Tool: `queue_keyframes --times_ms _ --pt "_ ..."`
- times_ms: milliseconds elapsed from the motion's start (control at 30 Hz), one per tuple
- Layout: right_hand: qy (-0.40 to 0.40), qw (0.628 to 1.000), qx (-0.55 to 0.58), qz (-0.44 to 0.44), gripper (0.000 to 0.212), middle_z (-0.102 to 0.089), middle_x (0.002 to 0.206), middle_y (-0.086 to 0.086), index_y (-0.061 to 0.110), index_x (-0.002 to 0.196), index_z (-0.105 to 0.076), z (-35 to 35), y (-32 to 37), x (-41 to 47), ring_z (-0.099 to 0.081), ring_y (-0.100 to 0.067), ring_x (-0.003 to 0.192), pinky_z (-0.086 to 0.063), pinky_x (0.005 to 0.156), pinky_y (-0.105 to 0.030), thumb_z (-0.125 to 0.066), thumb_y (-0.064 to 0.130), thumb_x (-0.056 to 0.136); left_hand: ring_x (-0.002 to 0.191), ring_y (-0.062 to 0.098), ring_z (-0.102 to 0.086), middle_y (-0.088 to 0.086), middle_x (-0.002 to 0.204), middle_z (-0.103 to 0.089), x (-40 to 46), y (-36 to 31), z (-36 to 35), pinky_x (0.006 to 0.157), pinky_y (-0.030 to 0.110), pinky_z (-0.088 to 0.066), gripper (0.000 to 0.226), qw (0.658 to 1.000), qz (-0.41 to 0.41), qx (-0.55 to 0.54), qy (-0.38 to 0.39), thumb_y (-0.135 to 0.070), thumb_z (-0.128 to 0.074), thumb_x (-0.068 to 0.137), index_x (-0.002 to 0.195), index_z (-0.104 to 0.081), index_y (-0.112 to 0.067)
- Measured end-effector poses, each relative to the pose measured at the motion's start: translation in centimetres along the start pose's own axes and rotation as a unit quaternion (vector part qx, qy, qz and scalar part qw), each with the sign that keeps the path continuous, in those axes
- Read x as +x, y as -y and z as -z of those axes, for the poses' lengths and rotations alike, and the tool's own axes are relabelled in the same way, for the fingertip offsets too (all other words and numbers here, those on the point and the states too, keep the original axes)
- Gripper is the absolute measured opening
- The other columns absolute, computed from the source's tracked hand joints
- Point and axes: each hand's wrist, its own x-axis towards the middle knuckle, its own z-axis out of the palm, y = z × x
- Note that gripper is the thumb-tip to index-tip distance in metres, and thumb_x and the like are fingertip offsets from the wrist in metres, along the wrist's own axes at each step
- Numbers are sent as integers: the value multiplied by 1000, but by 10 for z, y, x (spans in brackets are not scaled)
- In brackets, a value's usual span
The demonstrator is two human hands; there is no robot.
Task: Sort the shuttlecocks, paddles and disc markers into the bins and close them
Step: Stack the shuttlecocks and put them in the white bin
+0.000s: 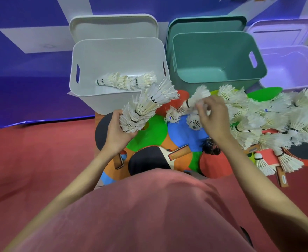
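**A:** Why is the left hand (117,130) carrying a whole column?

**B:** Its fingers are curled round a nested stack of shuttlecocks (146,108), feathers pointing to one o'clock at the white bin (98,99). Stacking them lets many go in together; a stack (126,81) already lies in that bin.

**A:** And the right hand (215,117)?

**B:** It pinches a single shuttlecock (195,99) by the skirt, cork toward nine o'clock, probably to slot it onto the stack.

**A:** Where's everything else?

**B:** Loose shuttlecocks (276,120) heap at three o'clock on the floor, over the paddles (149,159) and disc markers (147,131). The green bin (218,57) at twelve and the lilac bin (295,70) at two hold nothing visible, lids (113,26) propped behind, so sorting looks barely begun.
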Motion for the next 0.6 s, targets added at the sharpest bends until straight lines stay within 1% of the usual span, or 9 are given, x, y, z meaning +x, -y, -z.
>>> queue_keyframes --times_ms 67,133,167,200,267,333,433,533,600 --pt "-76 995 59 -7 22 -53 74 -2 15 74 -57 14 15 7 -45 -20 76 -31 69 -28 -53 15 95 91 23 -65 6 98 -65 1 0 0 75 37 -52 54 1000 -3 0 9 -4 -82 65 103 -47 -20" --pt "-103 990 98 -6 26 -51 72 -5 10 70 -52 22 24 12 -43 -19 74 -32 67 -29 -52 13 96 90 23 -64 5 97 -64 2 -2 -1 74 34 -51 54 1000 -10 3 16 -5 -82 65 103 -46 -21" --pt "-95 989 109 2 27 -49 72 -6 8 69 -51 23 26 14 -43 -20 74 -33 67 -29 -52 12 96 89 22 -64 4 96 -64 2 -3 -1 73 33 -51 55 1000 -13 6 18 -4 -82 65 103 -46 -22" --pt "-76 990 114 16 27 -47 71 -5 9 68 -50 23 28 15 -41 -20 74 -32 68 -27 -52 11 96 87 19 -64 2 94 -63 3 -4 -2 72 30 -50 56 1000 -14 8 20 -2 -83 65 103 -46 -22" --pt "-23 992 112 52 27 -43 71 -1 14 70 -49 20 31 15 -38 -17 75 -29 68 -23 -52 10 96 82 9 -61 -7 92 -61 4 -5 -5 70 22 -48 57 1000 -15 10 25 0 -83 65 104 -46 -20" --pt "14 990 109 85 28 -40 72 2 15 70 -46 14 34 12 -34 -16 74 -28 67 -21 -51 8 96 78 -3 -58 -13 91 -59 5 -7 -8 68 14 -46 57 999 -18 13 34 0 -83 65 105 -46 -19" --pt "21 987 116 108 31 -36 73 4 20 72 -37 11 36 10 -31 -15 72 -28 68 -18 -50 6 97 84 -8 -57 -15 97 -57 7 -11 -11 71 12 -45 61 999 -19 5 42 -4 -84 66 110 -45 -19" --pt "26 986 118 112 30 -36 74 6 21 73 -38 13 36 9 -32 -16 73 -28 71 -17 -50 7 97 94 -7 -57 -17 104 -56 8 -16 -16 79 13 -47 69 998 -29 -6 59 -9 -85 65 118 -43 -21" --pt "26 987 122 100 28 -36 73 8 21 74 -41 16 35 8 -34 -17 74 -29 74 -15 -50 9 97 93 -12 -57 -19 102 -57 8 -19 -20 79 9 -44 66 997 -36 -9 67 -5 -85 65 118 -47 -16"
